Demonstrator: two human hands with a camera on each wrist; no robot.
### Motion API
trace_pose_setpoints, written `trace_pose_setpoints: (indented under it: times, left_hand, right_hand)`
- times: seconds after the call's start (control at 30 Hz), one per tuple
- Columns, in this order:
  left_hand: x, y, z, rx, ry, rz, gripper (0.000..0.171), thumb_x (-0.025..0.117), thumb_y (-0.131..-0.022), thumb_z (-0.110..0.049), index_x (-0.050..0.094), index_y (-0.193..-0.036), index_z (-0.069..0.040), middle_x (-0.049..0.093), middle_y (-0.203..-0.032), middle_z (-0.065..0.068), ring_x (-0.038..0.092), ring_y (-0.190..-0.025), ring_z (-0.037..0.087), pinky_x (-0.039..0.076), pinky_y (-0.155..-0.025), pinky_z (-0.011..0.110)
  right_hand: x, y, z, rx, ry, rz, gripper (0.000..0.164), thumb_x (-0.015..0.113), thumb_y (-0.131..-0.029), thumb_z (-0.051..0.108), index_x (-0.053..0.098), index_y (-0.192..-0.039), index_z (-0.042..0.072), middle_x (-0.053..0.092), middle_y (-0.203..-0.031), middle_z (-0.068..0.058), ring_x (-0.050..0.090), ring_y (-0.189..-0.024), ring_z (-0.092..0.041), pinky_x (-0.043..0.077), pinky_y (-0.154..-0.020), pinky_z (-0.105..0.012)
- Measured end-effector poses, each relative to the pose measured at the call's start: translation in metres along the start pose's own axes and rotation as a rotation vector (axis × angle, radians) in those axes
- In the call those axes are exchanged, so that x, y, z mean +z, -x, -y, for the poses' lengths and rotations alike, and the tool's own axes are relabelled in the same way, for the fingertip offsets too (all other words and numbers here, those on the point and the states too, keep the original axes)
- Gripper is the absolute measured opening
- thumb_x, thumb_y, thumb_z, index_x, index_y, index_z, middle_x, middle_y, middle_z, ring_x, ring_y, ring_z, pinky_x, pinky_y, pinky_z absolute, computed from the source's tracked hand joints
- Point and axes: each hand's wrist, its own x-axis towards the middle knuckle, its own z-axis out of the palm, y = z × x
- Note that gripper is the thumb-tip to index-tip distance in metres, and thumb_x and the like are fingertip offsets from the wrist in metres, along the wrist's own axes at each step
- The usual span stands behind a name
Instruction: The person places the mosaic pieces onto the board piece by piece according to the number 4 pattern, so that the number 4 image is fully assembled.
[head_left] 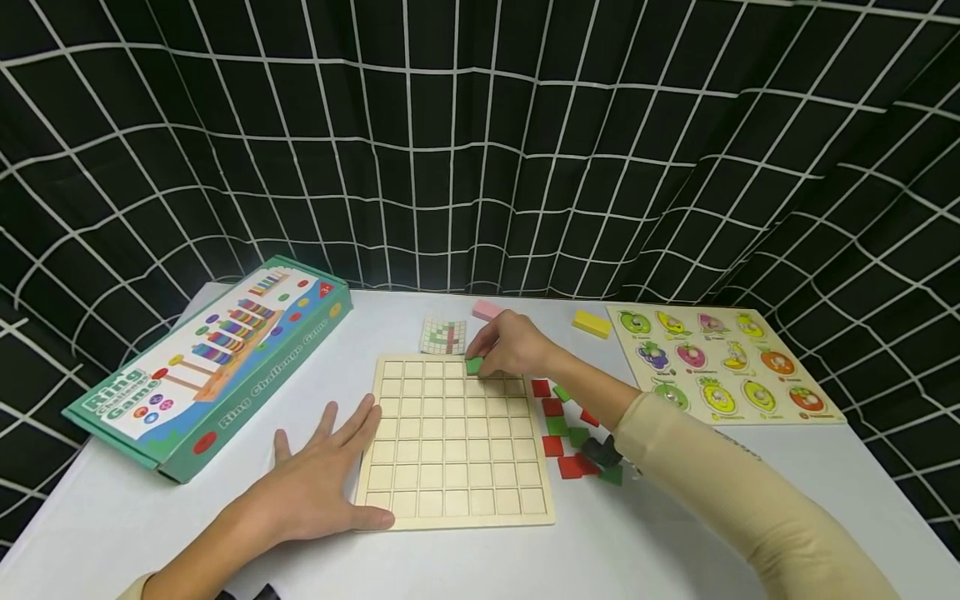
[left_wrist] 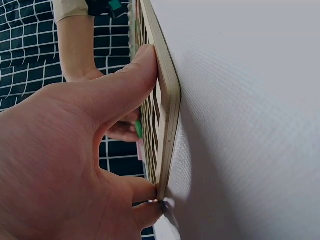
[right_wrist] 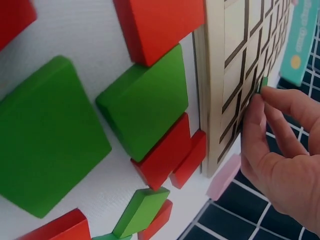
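Right sleeve nearest the head camera, crossing low over the table's right side. Right hand reached to the far edge of the grid board, pinching a green tile between thumb and fingers at the farthest row, about the fifth column from the left. Could not tell whether the tile had seated or only touched the wood. Left hand lay spread along the board's left side, thumb on the near left corner, fingertips at the edge.

On method, my judgement: step in hand looked like setting the tile in its cell. Best done with the tile level, its sides squared to the grooves, then one fingertip pressing it flat before letting go. Left hand's steadying seemed worth keeping, lest a push skid the board.

Edges: pattern card just beyond the board's far side, pink block close past the knuckles; a forward slip could have nudged either. Loose red and green tiles littered the right flank, partly under the forearm; lifting the wrist looked wiser than dragging it back. Yellow block and fruit board sat farther right, ring game box well left. Easiest room: straight up, or the near strip of white table.
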Motion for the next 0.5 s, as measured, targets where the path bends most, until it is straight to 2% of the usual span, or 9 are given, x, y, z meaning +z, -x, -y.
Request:
trace_pose_setpoints:
  times: [0.3,0.5]
  left_hand:
    - [0.0,-0.0009,-0.0007,-0.009,0.0,0.009,0.133,0.08,-0.067,-0.078,0.021,-0.168,-0.015,0.009,-0.177,-0.001,0.01,-0.158,0.052,0.0,-0.097,0.096]
    - [-0.0001,-0.0005,-0.0001,-0.002,-0.005,0.004,0.133,0.08,-0.067,-0.078,0.02,-0.168,-0.014,0.009,-0.177,0.0,0.01,-0.158,0.053,0.001,-0.097,0.096]
  right_hand:
    - [0.0036,-0.001,0.0012,0.018,-0.005,-0.001,0.023,0.083,-0.073,-0.005,0.083,-0.092,0.008,0.073,-0.082,-0.002,0.061,-0.082,-0.016,0.051,-0.071,-0.025]
    - [0.0039,-0.0015,0.0003,-0.006,0.019,-0.006,0.024,0.083,-0.072,-0.004,0.084,-0.092,0.009,0.073,-0.081,-0.001,0.062,-0.083,-0.015,0.051,-0.073,-0.025]
